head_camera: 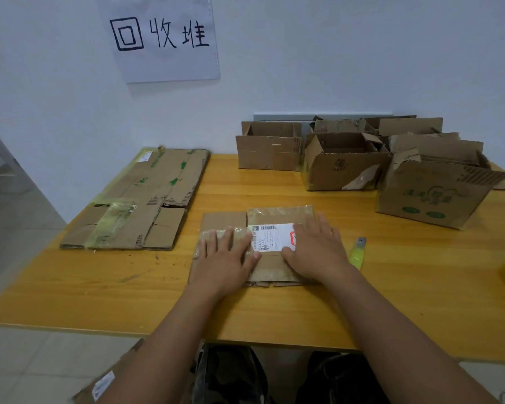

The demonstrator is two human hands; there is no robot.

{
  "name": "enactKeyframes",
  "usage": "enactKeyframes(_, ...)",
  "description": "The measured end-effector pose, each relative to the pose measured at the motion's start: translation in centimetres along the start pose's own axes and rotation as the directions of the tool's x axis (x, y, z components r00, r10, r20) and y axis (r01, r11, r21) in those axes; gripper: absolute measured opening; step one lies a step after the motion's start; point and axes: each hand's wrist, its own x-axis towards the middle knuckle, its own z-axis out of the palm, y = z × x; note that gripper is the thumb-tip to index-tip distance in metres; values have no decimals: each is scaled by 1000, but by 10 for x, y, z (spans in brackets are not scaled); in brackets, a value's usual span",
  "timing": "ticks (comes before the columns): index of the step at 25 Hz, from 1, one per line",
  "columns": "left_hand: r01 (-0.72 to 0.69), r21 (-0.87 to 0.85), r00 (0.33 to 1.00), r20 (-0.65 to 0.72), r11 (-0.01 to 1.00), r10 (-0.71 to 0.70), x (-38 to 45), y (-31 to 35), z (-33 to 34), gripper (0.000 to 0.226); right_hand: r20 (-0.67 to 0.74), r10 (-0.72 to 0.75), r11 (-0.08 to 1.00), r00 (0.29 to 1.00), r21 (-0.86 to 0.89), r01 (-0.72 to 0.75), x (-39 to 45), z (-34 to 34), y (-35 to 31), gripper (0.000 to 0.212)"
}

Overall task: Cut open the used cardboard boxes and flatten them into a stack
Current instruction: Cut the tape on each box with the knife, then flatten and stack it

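While both palms bear down on the flattened box [257,246] at the near middle of the table [274,310], the fingers of the left hand [226,255] and the right hand [314,249] lie straight and spread, gripping nothing, only pressing; the right fingers cover the edge of the white shipping label [271,237]. To the left lies the stack [140,199] of already flattened cardboard, well apart from the piece under the hands, and at the far right stand the open boxes [347,158] not yet cut. Springy creases look like the main risk: if the pressure comes off before the folds set, the panels may lift again and the piece would sit crooked on the stack. Lifting it by one edge could let the taped flaps swing open, since the near edge already shows loose layers. Just right of the right wrist lies the utility knife [357,252], with a yellow-green handle; whether its blade is out I cannot tell, yet a careless sweep of the forearm could knock it off the table or catch skin on it.
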Motion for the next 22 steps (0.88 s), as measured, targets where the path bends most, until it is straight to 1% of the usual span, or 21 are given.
enactKeyframes(2,3,1,1000,25,1000,-3,1,0,-1,63,-1,-161,986,987,50,161,13,2,-8,69)
enactKeyframes(3,2,2,999,35,1000,-2,0,0,-2,62,17,-215,974,976,72,214,19,4,-12,67)
enactKeyframes(5,-4,-15,998,67,1000,5,2,1,-5,60,77,-257,964,963,88,251,25,13,-13,65)
enactKeyframes(7,-16,-53,998,54,998,19,7,4,-9,58,89,-254,965,963,90,246,28,22,-11,63)
enactKeyframes(10,-20,-143,1000,-27,989,16,15,18,-9,59,67,-246,965,967,108,239,28,28,-9,60)
enactKeyframes(16,-10,-32,999,41,999,12,20,23,6,66,76,-250,960,965,145,238,43,20,-7,53)
enactKeyframes(19,-18,-27,999,30,999,18,22,21,6,68,88,-261,963,961,93,253,55,15,-3,57)
enactKeyframes(22,-43,-36,999,-8,998,42,20,20,7,68,90,-239,970,967,69,233,55,25,-1,62)
